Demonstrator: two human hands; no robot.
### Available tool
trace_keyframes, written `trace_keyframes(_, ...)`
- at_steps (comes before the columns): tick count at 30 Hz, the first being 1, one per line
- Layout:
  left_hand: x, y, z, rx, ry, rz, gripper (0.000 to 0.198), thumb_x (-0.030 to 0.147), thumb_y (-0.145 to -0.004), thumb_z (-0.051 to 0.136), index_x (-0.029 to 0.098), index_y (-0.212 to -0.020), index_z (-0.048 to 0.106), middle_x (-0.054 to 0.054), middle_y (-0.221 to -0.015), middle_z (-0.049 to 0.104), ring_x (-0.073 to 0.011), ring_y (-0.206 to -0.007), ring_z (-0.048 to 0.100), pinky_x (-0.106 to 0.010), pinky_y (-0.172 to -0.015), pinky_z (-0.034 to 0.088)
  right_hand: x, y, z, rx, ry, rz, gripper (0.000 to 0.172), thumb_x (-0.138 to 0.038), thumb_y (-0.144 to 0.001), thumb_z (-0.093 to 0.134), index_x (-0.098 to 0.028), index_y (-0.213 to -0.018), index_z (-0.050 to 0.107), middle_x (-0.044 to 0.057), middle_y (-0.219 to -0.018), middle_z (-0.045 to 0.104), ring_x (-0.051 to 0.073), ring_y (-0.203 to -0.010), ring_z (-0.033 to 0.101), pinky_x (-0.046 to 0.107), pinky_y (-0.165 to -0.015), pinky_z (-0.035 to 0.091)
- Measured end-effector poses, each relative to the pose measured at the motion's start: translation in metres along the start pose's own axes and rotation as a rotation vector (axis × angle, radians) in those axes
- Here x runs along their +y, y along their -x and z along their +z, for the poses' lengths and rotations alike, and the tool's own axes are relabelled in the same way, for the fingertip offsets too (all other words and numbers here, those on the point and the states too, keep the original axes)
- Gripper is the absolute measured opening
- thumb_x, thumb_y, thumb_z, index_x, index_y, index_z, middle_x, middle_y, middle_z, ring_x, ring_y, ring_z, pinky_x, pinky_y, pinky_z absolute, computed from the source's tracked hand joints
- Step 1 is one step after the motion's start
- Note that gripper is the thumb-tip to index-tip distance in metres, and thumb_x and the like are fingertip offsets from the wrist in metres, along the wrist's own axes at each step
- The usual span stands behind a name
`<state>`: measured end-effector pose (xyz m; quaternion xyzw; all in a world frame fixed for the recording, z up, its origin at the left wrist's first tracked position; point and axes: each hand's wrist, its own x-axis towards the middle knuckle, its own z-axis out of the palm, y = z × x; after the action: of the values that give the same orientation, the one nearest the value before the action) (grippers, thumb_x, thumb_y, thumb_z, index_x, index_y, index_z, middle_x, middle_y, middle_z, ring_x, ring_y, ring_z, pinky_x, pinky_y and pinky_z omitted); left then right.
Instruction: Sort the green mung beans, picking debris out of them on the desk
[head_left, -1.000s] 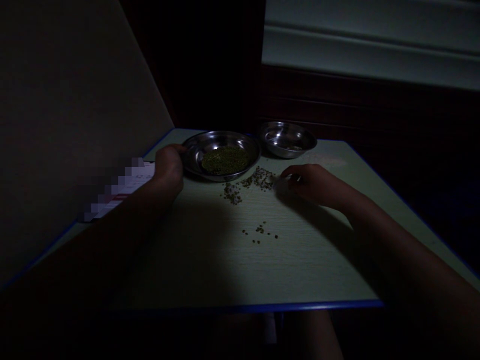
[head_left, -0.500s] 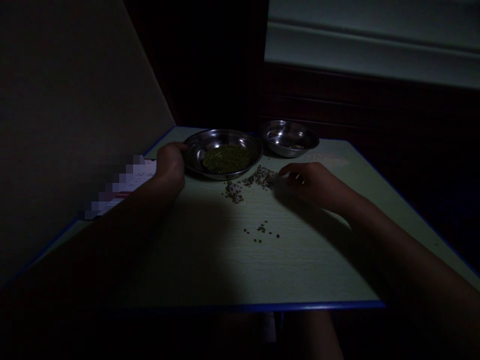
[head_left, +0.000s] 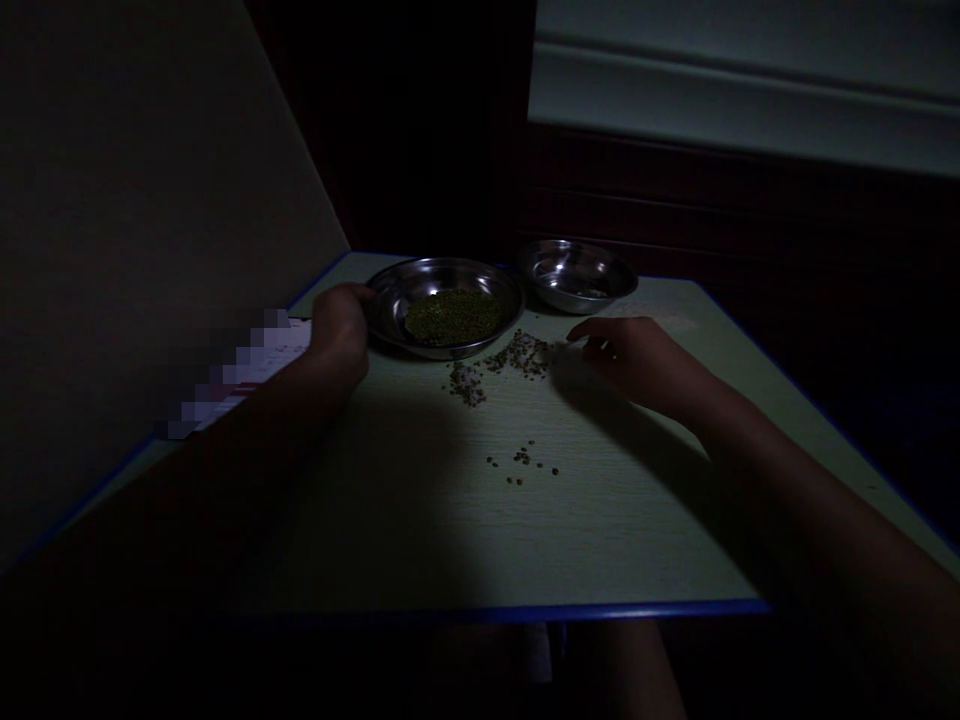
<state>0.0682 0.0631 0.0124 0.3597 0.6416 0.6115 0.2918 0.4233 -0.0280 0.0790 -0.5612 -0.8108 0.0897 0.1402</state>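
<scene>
Gripping bean dish (head_left: 417,281), loose beans (head_left: 525,353), second dish (head_left: 556,266) behind

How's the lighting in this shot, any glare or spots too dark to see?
Head view: very dim, one soft light pool on the table; foreground lost in black; faint glints on the bean bowl and smaller bowl; pixelated patch at left.

Very dim, underexposed view; faint light pooled mid-frame, edges sunk in black shadow.
</scene>
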Motion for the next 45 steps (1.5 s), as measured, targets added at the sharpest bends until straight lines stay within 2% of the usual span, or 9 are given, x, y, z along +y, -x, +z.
trace_keyframes(3,0.009,0.008,0.002,0.051,0.052,-0.130,0.010,0.018,-0.077,0.068,0.023,-0.086,0.067,-0.009,-0.102,0.075,-0.0291,-0.100,0.074,-0.043,-0.103,0.065,-0.003,0.000,0.000,-0.032,-0.037,-0.022,0.055,0.000,-0.101,0.068,-0.016,-0.146,0.096,0.016,-0.119,0.098,0.031,-0.098,0.091,0.037,-0.095,0.065)
trace_keyframes(10,0.021,0.019,0.003,0.087,0.056,-0.126,0.019,0.014,-0.072,0.060,0.024,-0.087,0.066,-0.009,-0.098,0.075,-0.0316,-0.104,0.077,-0.048,-0.117,0.064,-0.008,0.001,0.001,-0.074,-0.020,-0.023,0.055,0.001,-0.104,0.065,-0.015,-0.146,0.096,0.016,-0.113,0.098,0.028,-0.093,0.089,0.036,-0.091,0.065)
trace_keyframes(17,0.020,0.021,0.003,0.075,0.031,-0.095,0.023,0.016,-0.064,0.063,0.025,-0.085,0.064,-0.009,-0.094,0.073,-0.0347,-0.108,0.077,-0.048,-0.111,0.066,-0.004,0.000,0.000,-0.047,-0.024,0.038,0.055,0.000,-0.102,0.065,-0.013,-0.147,0.094,0.018,-0.115,0.097,0.030,-0.094,0.089,0.037,-0.091,0.066)
trace_keyframes(22,0.018,0.018,0.003,0.090,0.032,-0.104,0.021,0.015,-0.067,0.062,0.025,-0.086,0.066,-0.009,-0.099,0.075,-0.0331,-0.110,0.076,-0.048,-0.117,0.063,-0.006,0.001,0.001,-0.053,-0.081,-0.032,0.054,0.001,-0.100,0.068,-0.017,-0.143,0.096,0.014,-0.111,0.097,0.027,-0.092,0.088,0.035,-0.090,0.064)
trace_keyframes(27,0.019,0.018,0.003,0.068,0.039,-0.122,0.016,0.015,-0.071,0.062,0.025,-0.084,0.065,-0.008,-0.097,0.073,-0.0297,-0.099,0.072,-0.044,-0.105,0.064,-0.005,0.000,0.003,-0.072,-0.039,-0.004,0.054,-0.001,-0.102,0.068,-0.018,-0.144,0.097,0.014,-0.111,0.098,0.026,-0.086,0.087,0.035,-0.089,0.063)
trace_keyframes(31,0.017,0.016,0.002,0.058,0.054,-0.126,0.014,0.015,-0.072,0.063,0.024,-0.082,0.064,-0.008,-0.097,0.072,-0.0285,-0.098,0.071,-0.042,-0.102,0.064,-0.003,-0.001,0.002,-0.060,-0.010,0.018,0.052,-0.002,-0.104,0.069,-0.016,-0.146,0.097,0.016,-0.116,0.098,0.030,-0.096,0.090,0.036,-0.092,0.064)
trace_keyframes(35,0.014,0.013,0.002,0.073,0.037,-0.106,0.019,0.015,-0.069,0.062,0.024,-0.084,0.068,-0.009,-0.097,0.074,-0.0313,-0.106,0.074,-0.044,-0.106,0.065,-0.002,-0.002,0.001,-0.040,0.004,0.039,0.051,-0.001,-0.105,0.067,-0.015,-0.145,0.096,0.018,-0.119,0.098,0.032,-0.101,0.092,0.037,-0.094,0.066)
trace_keyframes(41,0.018,0.017,0.003,0.084,0.061,-0.107,0.020,0.016,-0.066,0.062,0.026,-0.084,0.063,-0.008,-0.096,0.071,-0.0327,-0.109,0.077,-0.047,-0.114,0.064,-0.002,-0.001,0.003,-0.054,0.046,0.044,0.052,-0.003,-0.109,0.063,-0.013,-0.151,0.093,0.023,-0.127,0.097,0.034,-0.104,0.092,0.039,-0.094,0.065)
trace_keyframes(45,0.013,0.012,0.002,0.075,0.032,-0.093,0.024,0.020,-0.062,0.062,0.026,-0.085,0.060,-0.009,-0.094,0.071,-0.0339,-0.103,0.075,-0.048,-0.106,0.065,-0.004,0.000,0.004,-0.027,0.028,0.015,0.053,-0.002,-0.109,0.062,-0.012,-0.153,0.091,0.025,-0.131,0.097,0.036,-0.109,0.093,0.041,-0.097,0.066)
